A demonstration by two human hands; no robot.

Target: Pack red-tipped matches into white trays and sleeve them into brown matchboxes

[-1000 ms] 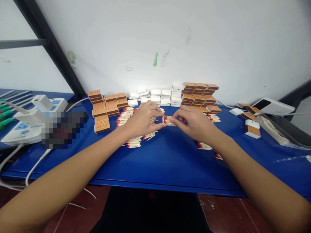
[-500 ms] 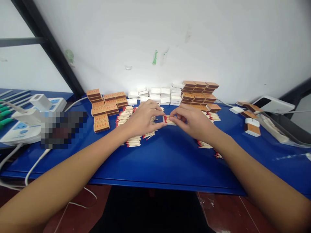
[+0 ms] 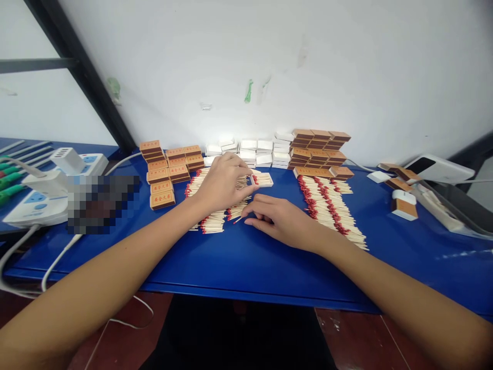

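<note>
Between the thumb and fingers of my left hand [image 3: 225, 180], the left end of a white inner matchbox tray [image 3: 271, 181] is gripped. Red-headed matches lie inside the tray. My right hand [image 3: 279, 218] is lower and nearer to me, its thumb and fingertips pinched together on a single match [image 3: 238, 220], whose red head points left. Beneath and beside my left hand is a spread of loose matches [image 3: 212, 222], partly hidden by the hand. Right of the tray lies a larger bed of matches [image 3: 327, 203] in slanting rows.
Stacked brown matchboxes stand at the left [image 3: 162, 199] and back right [image 3: 321, 154]. White trays [image 3: 248, 145] line the wall between them. A power strip [image 3: 50, 203] with cables and a pixelated dark object [image 3: 103, 204] are at left; a white device [image 3: 442, 167] is at right.
My right hand has moved from the tray down and left to the loose matches, and now pinches one. My left hand still holds the tray, whose matches are now in full view.
</note>
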